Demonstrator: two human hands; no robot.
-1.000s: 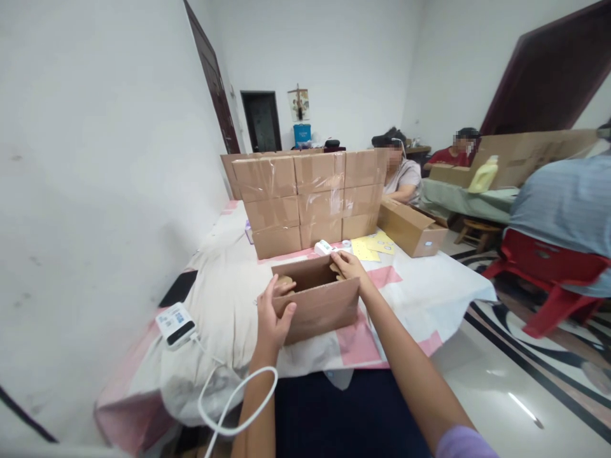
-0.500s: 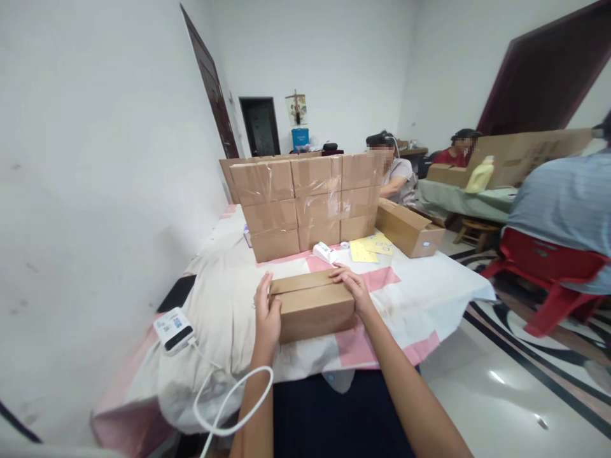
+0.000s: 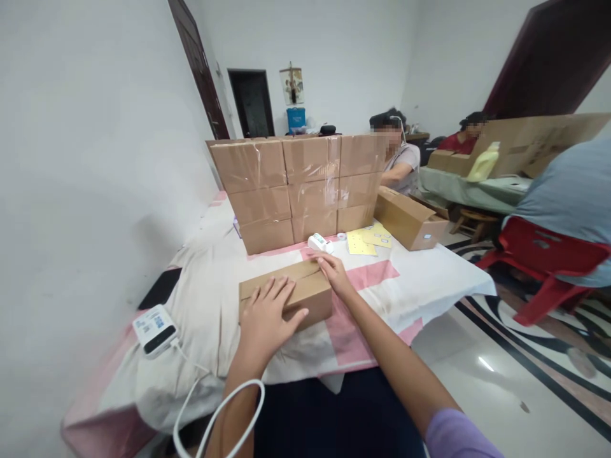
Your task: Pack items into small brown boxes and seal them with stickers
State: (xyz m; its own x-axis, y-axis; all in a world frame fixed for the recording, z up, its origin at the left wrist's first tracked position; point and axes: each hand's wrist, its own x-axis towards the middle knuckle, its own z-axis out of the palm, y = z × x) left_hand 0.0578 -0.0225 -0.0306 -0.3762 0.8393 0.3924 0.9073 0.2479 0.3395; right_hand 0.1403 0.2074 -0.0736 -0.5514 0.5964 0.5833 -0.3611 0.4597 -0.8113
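A small cardboard box (image 3: 305, 292) lies on the cloth in front of me, its top flaps folded down with a seam running along the middle. My left hand (image 3: 270, 315) rests on the left part of its top, fingers spread and thumb stretched over the near edge. At the right end, my right hand (image 3: 334, 273) grips the far corner, fingertips on the top and palm along the side. Behind the box are a white device with a small screen (image 3: 319, 242), a roll of tape (image 3: 341, 236) and yellow sheets (image 3: 363, 242).
Cartons wrapped in clear film (image 3: 310, 191) form a wall across the table. A long open carton (image 3: 408, 219) stands right of it. A white cabled device (image 3: 155, 331) and a black flat object (image 3: 161, 288) lie left. Other people sit beyond; a red chair (image 3: 548, 264) stands right.
My left hand has moved from the box's left end onto its top, fingers now spread. The box appears further left in view, with my right hand still at its right end.
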